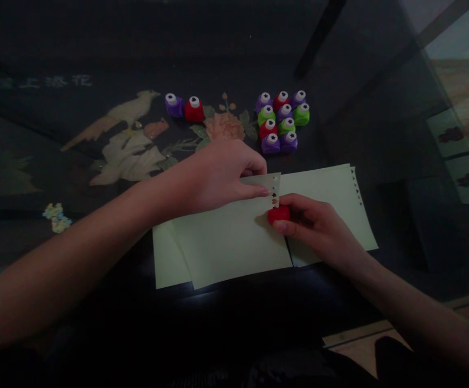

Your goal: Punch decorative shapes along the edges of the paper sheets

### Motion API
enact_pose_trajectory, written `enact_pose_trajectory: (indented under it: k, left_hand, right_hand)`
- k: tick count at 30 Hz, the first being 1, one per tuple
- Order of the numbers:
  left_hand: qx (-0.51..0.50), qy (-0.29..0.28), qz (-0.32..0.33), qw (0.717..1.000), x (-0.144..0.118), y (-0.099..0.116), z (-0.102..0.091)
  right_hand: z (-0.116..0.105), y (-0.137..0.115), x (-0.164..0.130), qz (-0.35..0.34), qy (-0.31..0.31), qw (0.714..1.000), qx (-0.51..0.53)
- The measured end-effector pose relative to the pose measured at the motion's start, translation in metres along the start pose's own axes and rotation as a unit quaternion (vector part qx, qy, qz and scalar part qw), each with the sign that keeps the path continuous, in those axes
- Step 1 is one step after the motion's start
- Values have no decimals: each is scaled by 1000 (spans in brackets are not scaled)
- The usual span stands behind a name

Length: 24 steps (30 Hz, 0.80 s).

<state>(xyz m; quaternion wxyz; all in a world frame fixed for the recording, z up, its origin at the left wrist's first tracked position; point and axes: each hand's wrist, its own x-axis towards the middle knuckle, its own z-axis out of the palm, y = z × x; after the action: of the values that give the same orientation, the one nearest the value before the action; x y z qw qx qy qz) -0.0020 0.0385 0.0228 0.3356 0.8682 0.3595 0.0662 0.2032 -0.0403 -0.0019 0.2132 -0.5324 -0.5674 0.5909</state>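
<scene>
1. The red punch [278,214] sits in my right hand [319,229]. It is at the right edge of the top yellow paper [230,237], near the middle of the dark table [400,161].
2. My right hand wraps around the little red punch. My thumb and fingers are closed on it, so only part of the punch peeks out.
3. My left hand [218,175] rests on the top paper, just above the punch. My fingers press the paper down flat. The fingertip [263,191] points at the paper's edge. This hand is not holding anything up; it only pushes down.
4. The edge of the top paper has small shapes cut out in a row [275,191], right above the red punch.
5. More yellow sheets lie under the top one. One sheet [331,194] sticks out to the right, and it has little cut shapes down its far edge too. Another sheet [167,258] peeks out on the left.
6. A bunch of small punches [282,121] sits further back on the table, well apart from my hands. They are purple, red and green, all packed close together.
7. Two more punches stand to the left of that bunch, a purple one [173,104] and a red one [194,109], touching side by side.
8. The table has a picture of a bird [117,116] and a flower [223,126] on it.
9. A tiny pile of paper bits [57,216] lies at the left, far from the paper.
</scene>
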Motion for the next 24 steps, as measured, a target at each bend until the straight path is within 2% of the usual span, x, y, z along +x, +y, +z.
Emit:
enact_pose_trajectory:
  k: [9, 15, 24]
  left_hand:
    - [31, -24, 3, 999, -5, 5, -5]
    - [64, -13, 24, 998, -3, 3, 1]
    - [58, -23, 29, 998, -4, 1, 0]
  right_hand:
    - [2, 5, 1, -33, 9, 999, -2]
    - [1, 2, 1, -26, -4, 1000, -6]
    - [-2, 1, 1, -20, -43, 999, 16]
